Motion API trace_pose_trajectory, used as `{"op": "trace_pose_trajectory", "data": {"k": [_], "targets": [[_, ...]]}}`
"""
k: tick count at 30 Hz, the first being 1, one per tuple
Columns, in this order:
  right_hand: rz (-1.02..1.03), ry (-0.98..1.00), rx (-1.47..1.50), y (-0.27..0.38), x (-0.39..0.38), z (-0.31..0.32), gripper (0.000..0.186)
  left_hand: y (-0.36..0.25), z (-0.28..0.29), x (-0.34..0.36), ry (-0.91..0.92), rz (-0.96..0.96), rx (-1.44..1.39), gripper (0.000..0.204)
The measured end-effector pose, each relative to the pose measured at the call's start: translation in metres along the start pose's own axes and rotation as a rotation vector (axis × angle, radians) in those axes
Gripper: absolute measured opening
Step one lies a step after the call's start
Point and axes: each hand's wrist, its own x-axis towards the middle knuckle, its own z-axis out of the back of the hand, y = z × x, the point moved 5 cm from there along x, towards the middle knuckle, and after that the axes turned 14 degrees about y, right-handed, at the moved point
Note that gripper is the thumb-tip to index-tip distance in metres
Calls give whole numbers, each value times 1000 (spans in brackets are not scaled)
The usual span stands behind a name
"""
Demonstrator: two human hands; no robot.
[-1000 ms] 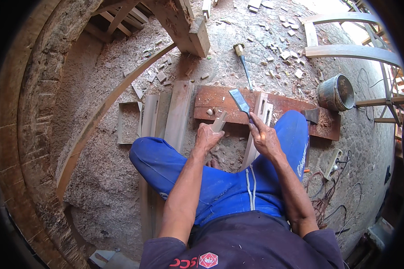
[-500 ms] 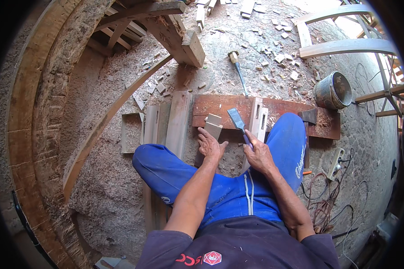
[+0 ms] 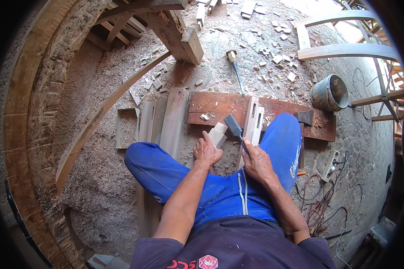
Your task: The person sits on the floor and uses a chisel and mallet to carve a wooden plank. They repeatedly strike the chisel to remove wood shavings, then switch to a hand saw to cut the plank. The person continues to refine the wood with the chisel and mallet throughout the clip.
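Observation:
Between my knees, my left hand (image 3: 205, 151) is wrapped round a pale wooden piece (image 3: 216, 136) with a stepped, narrower end pointing away from me. My right hand (image 3: 257, 162) grips a wide chisel (image 3: 233, 126), its flat blade angled up and left. The blade's edge is close to the stepped end; I cannot tell whether they touch. A reddish-brown board (image 3: 220, 105) lies just beyond both. Two slotted wooden pieces (image 3: 252, 117) rest across the board, right of the chisel. A curled shaving (image 3: 205, 116) sits on the board's near edge.
An axe (image 3: 304, 118) lies at the board's right end, by a metal bucket (image 3: 330, 93). Beyond the board is another chisel (image 3: 235, 67). Planks (image 3: 173, 119) lie left, near a long curved strip (image 3: 116, 101). A power strip (image 3: 331, 165) and cables are at right.
My left hand has drawn the wooden piece off the board toward me and tilted it. The chisel has come slightly nearer, its blade turned. A shaving now shows on the board.

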Motion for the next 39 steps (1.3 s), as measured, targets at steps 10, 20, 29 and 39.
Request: {"op": "trace_pose_trajectory", "data": {"k": [10, 20, 29, 39], "targets": [[-15, 26, -103, 1, -13, -4, 49, 0, -4, 23, -85, -58, -79, 94], [-71, 80, -184, 9, -13, -12, 47, -8, 2, 21, -43, -15, -28, 104], [-14, 134, -217, 14, -1, 1, 44, -7, 2, 22, -41, -27, -31, 105], [-68, 212, -195, 0, 8, -1, 43, -5, -1, 22, -40, -59, -14, 98]]}}
